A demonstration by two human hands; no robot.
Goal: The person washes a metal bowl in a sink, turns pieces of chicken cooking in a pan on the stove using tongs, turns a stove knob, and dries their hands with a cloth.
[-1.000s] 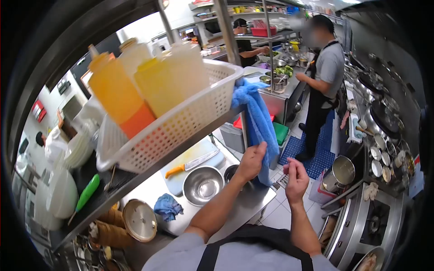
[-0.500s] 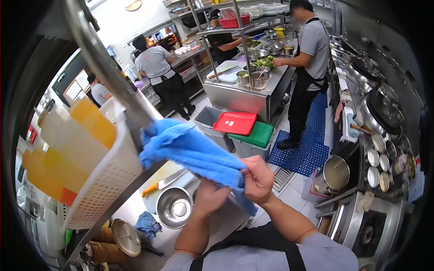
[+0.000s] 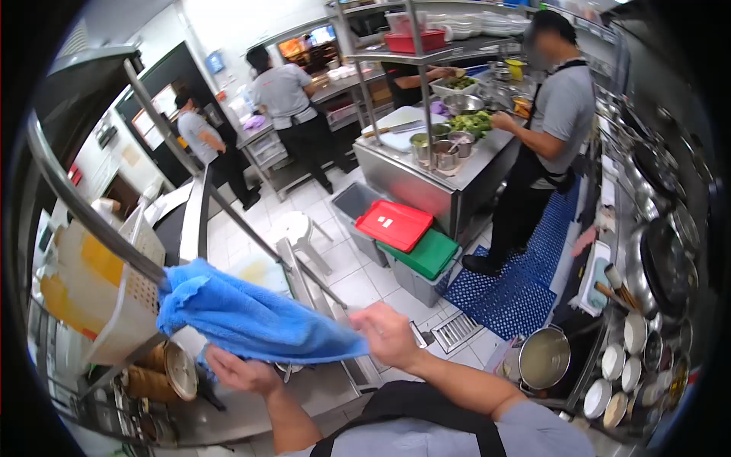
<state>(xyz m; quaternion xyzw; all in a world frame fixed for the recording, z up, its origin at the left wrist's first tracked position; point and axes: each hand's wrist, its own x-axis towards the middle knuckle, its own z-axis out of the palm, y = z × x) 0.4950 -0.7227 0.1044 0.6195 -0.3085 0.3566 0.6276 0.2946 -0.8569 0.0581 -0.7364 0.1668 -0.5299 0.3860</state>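
A blue cloth is stretched across the front of me, its far end bunched against the metal pole of a rack. My right hand pinches its near right corner. Under the cloth's lower edge is my left hand, its fingers pointing left and partly hidden; whether they grip the cloth cannot be made out. A bit of blue fabric shows beside those fingertips. Behind the cloth, a steel counter carries a metal bowl, mostly covered from view.
A white perforated basket with yellow-stained containers stands at left. Red and green lids top grey bins ahead. A white stool is beyond the counter. One co-worker handles greens; others stand farther back. A pot sits at right.
The view has turned left. My left hand has moved away from my right, leftward beneath the cloth. The cloth now spreads wider, with my right hand still at its corner.
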